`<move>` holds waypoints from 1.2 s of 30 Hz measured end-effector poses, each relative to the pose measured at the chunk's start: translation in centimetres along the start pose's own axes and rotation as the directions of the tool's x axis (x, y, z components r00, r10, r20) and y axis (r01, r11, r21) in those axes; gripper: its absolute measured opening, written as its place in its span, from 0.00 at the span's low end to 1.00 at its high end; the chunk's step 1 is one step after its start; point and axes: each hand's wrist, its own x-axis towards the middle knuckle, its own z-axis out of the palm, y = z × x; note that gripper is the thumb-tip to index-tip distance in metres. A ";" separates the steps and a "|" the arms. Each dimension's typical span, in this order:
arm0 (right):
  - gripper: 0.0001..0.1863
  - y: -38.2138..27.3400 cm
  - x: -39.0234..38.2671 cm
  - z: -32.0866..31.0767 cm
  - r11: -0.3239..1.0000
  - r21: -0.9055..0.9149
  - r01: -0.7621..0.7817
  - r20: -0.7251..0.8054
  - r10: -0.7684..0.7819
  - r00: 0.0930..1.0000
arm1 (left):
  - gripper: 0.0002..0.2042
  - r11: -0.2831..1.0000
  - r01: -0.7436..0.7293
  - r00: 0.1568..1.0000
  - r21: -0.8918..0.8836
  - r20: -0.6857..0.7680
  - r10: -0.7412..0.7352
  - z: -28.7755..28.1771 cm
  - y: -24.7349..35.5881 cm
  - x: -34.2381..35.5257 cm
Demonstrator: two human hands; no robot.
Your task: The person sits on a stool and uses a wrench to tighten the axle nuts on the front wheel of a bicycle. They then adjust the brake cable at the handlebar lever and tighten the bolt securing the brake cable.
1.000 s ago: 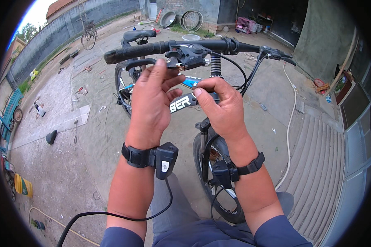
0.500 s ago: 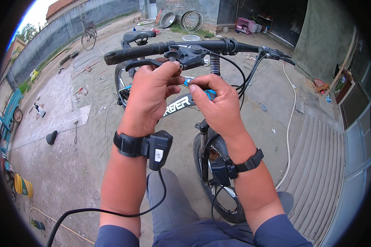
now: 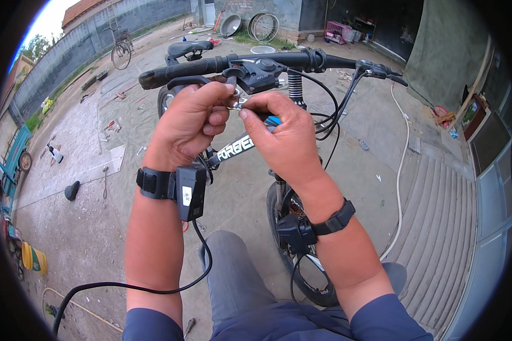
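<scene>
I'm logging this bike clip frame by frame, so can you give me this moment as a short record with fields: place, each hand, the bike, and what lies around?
place: paved yard outdoors, walled
left hand: fingers curled just below the brake lever, pinching a small part, too small to tell
right hand: fingertips meet the left hand's under the gear shifter
bicycle: upright in front of the person, black handlebar across the top
wrists: black strapped devices, cable hanging from the left one
around: white hose, spare wheel rims by the wall

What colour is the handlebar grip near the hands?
Black: the handlebar grip shows best in the head view.
</scene>
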 end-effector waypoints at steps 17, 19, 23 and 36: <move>0.04 -0.3 0.0 0.5 0.940 -0.341 0.004 -0.017 -0.011 1.000 | 0.08 0.992 -0.047 0.999 0.117 -0.021 0.050 -0.3 0.2 -0.3; 0.04 -0.3 -0.1 0.5 0.918 -0.395 0.026 -0.017 -0.036 0.999 | 0.08 0.988 -0.042 0.998 0.148 -0.037 0.048 -0.2 0.2 -0.3; 0.05 -0.3 0.0 0.6 0.879 -0.463 0.118 -0.018 -0.142 0.990 | 0.09 0.982 -0.034 0.998 0.188 -0.043 0.043 -0.3 0.3 -0.3; 0.06 -0.1 0.1 0.4 0.818 -0.539 0.202 0.034 -0.218 0.975 | 0.10 0.991 -0.065 0.996 0.121 -0.046 0.071 0.5 -1.0 -0.7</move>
